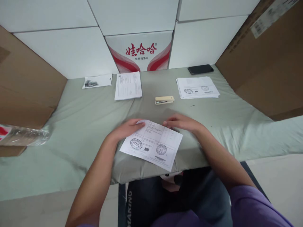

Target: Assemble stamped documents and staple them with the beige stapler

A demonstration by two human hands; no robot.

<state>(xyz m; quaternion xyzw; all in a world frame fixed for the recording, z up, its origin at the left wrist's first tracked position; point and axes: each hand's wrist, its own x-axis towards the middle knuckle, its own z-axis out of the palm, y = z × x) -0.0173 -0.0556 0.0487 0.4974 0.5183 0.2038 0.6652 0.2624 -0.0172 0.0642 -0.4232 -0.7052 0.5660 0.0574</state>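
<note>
Stamped sheet [152, 144] lay at the near edge of the table [94, 126], which was covered in pale green cloth; sheet skewed, its near corner just over the edge. Two round stamps visible on its near half. Left hand [126, 129] rested flat on the sheet's far left corner, fingers spread loosely, nothing gripped. Right hand [181, 122] sat palm down at the far right corner, fingertips touching the paper's edge, likewise open and grasping nothing. Cream stapler [164, 100] lay just beyond the hands, toward the middle of the table, apart from the sheet. Single printed page [128, 85] near the far edge, left of centre; small torn slip [97, 81] further left, close to the far left corner. Stack of stamped papers [197, 87] toward the far right, with a dark phone [200, 69] behind it against the far edge. Red-and-white carton [140, 52] stood at the far edge among plain white boxes. Crumpled clear plastic bottle [25, 135] at the left edge. Brown cardboard at both sides.
</note>
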